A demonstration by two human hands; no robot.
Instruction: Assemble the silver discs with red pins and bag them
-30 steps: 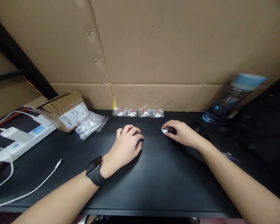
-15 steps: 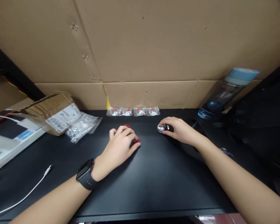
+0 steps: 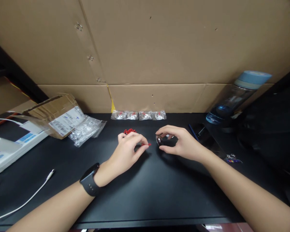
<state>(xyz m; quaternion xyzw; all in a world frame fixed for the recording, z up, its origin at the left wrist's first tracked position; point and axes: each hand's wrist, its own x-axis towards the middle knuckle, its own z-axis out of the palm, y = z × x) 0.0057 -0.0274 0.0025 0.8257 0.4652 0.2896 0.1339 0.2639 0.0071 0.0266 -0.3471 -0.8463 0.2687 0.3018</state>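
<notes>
My left hand point(image 3: 129, 149) pinches a small red cord-like piece point(image 3: 149, 144) between thumb and forefinger, a little above the table. Just behind its knuckles lies a heap of red cords point(image 3: 130, 131). To the right, my right hand point(image 3: 180, 141) grips a round shiny metal disc point(image 3: 159, 140) by its edge, thumb below and fingers above. The disc is tilted up on its side, facing the left hand, with a small gap between it and the red piece. Another silvery glint point(image 3: 169, 136) shows behind it, partly hidden by the fingers.
Several bagged metal discs with red bits point(image 3: 139, 115) line the back wall. At left are a torn cardboard box point(image 3: 62, 116), clear plastic bags point(image 3: 85, 130), a white power strip point(image 3: 26, 141) and a white cable point(image 3: 38, 191). A water bottle point(image 3: 234, 96) and dark phone-like slab point(image 3: 209, 140) stand right.
My right hand has lifted the metal disc, moved it left and tipped it upright. My left hand has shifted slightly right with the red piece, uncovering more of the red heap.
</notes>
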